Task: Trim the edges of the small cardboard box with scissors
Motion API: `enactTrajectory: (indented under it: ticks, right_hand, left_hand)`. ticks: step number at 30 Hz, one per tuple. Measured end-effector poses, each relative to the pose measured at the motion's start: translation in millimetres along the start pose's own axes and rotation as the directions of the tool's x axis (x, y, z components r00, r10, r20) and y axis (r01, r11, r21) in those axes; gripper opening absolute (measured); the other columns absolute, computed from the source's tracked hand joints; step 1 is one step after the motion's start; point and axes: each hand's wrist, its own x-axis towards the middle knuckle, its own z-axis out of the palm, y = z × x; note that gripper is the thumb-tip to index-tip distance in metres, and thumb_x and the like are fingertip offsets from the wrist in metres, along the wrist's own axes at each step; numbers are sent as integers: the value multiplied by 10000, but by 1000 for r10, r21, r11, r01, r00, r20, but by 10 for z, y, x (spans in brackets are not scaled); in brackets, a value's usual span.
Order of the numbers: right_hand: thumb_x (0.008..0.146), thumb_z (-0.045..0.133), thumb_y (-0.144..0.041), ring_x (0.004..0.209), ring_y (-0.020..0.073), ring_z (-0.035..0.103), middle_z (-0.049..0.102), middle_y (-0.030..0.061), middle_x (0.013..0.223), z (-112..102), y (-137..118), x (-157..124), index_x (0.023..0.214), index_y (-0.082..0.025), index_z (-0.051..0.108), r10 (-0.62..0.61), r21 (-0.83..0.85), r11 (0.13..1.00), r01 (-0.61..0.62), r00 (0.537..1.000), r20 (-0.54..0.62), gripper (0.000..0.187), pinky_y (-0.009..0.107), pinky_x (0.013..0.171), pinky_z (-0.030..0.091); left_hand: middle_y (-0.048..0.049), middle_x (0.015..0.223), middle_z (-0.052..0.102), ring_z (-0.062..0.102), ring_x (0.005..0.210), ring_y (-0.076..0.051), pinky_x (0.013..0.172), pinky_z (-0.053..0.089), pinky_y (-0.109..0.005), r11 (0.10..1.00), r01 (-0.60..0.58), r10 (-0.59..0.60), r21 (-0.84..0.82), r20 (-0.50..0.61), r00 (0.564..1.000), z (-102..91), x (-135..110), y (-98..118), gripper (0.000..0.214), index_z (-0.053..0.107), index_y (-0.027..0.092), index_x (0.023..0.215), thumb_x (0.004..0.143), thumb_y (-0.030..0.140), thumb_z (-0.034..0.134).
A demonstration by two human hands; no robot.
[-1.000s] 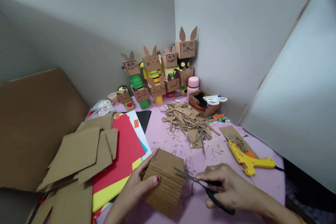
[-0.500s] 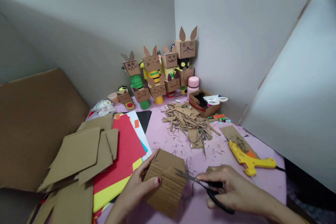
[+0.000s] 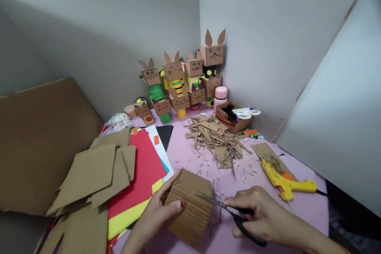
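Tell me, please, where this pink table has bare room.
One patch lies between the stacked coloured paper sheets and the heap of brown cardboard strips; another between the yellow glue gun and the right hand. The back corner is crowded with cardboard figures.

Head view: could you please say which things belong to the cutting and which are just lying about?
In hand: cardboard box, held by left hand; black scissors, in right hand.
Lying about: glue gun, white scissors, cardboard scraps, coloured paper, rabbit figures.
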Motion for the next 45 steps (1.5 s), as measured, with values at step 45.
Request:
enactTrajectory:
  ticks: [45]
  right_hand:
    - [709,715,-468,650,182,587,669,-7,730,-2,-178,47,896,-255,653,-52,-361,931,46,999,-9,290,264,572,307]
  left_hand:
    - [-134,1386,521,523,1186,-337,1013,390,-409,1000,-7,6,15,55,998,5,4,-27,917,351,188,1423,641,399,781]
